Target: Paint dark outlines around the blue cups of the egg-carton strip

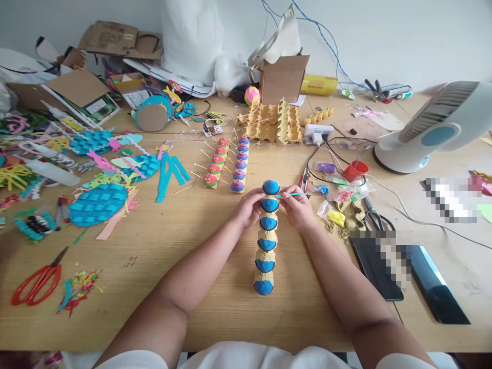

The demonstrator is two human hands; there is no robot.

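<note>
A strip of egg carton (266, 230) stretches away from me over the table, its bumps topped with blue, dark-edged caps. Near its far end, my left hand (249, 207) is closed on the strip's left side. My right hand (299, 209) pinches a thin blue stick (288, 195) that lies crosswise, its left tip reaching the strip between the first two far bumps. Some of the left fingers are hidden behind the strip. Farther off stand two finished-looking egg-carton strips, one red and green (216, 163), the other purple and blue (240, 164), with thin sticks poking out.
Red-handled scissors (36, 282) and paper scraps (81, 289) lie at left, near woven blue paper ovals (98, 205). To the right are black scissors (376, 215), a red cup (355, 170), phones (434, 284) and a white fan (426, 128). Egg cartons (269, 123) sit behind.
</note>
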